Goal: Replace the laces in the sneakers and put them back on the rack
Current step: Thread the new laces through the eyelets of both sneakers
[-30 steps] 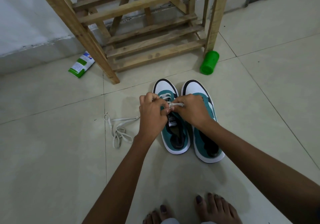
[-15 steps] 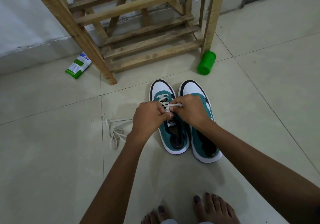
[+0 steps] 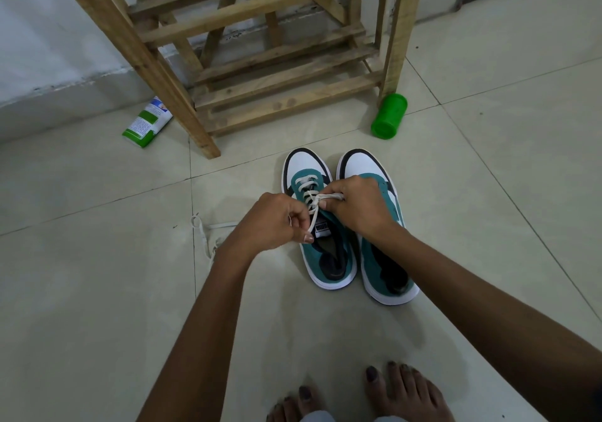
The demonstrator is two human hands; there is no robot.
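A: Two teal and white sneakers side by side on the tiled floor, toes pointing at the far wooden rack. All the action is over the left sneaker.

B: Right, and look at the left hand: fingers curled, pinching one end of the white lace just off the near left side of the tongue, the strand running taut up to the eyelets.

A: The right hand mirrors it, gripping the other end, with a short stub of lace poking out between thumb and finger above the upper rows.

B: Lace crosses show through the far eyelets. Whether the near rows are threaded, I can't say; the hands cover them.

A: The right sneaker sits touching its partner, and its eyelets are hidden under the right wrist.

B: Over on the left, a loose white lace lies on the floor, partly behind the left forearm.

A: Farther back, a green cup on its side by the rack's right leg, and a green and white packet by its left leg. Bare feet at the near edge.
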